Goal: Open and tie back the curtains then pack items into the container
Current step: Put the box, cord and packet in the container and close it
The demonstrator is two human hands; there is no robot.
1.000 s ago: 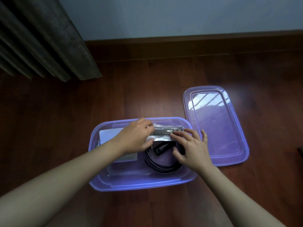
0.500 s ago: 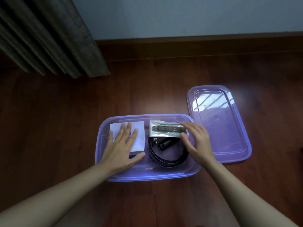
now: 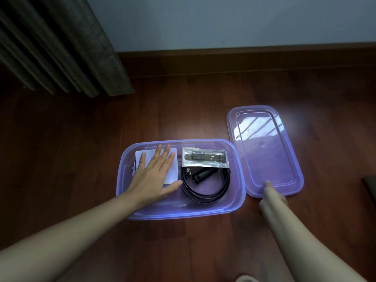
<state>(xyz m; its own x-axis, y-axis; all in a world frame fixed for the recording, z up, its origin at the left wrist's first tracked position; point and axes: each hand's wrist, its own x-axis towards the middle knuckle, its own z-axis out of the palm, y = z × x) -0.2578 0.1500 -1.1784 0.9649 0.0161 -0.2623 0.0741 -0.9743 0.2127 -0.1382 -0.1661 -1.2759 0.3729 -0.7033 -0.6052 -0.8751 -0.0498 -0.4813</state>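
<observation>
A purple plastic container (image 3: 236, 204) sits open on the wooden floor. Inside lie a white paper pad (image 3: 173, 176), a clear packet with a strap in it (image 3: 204, 157), a coiled black belt (image 3: 205, 192) and a small black cylinder (image 3: 201, 175). My left hand (image 3: 155, 176) rests flat, fingers spread, on the white pad. My right hand (image 3: 271, 195) is at the near edge of the purple lid (image 3: 264, 151), which lies flat to the right of the container. Its fingers are tucked at the lid's rim; I cannot tell whether they grip it.
A dark grey curtain (image 3: 67, 47) hangs at the upper left, its hem near the floor. A brown skirting board (image 3: 244, 60) runs along the blue-grey wall. A dark object's corner (image 3: 370, 184) shows at the right edge.
My right hand has left the clear packet in the container and moved right to the lid's near edge. My left hand stays flat on the white pad.
</observation>
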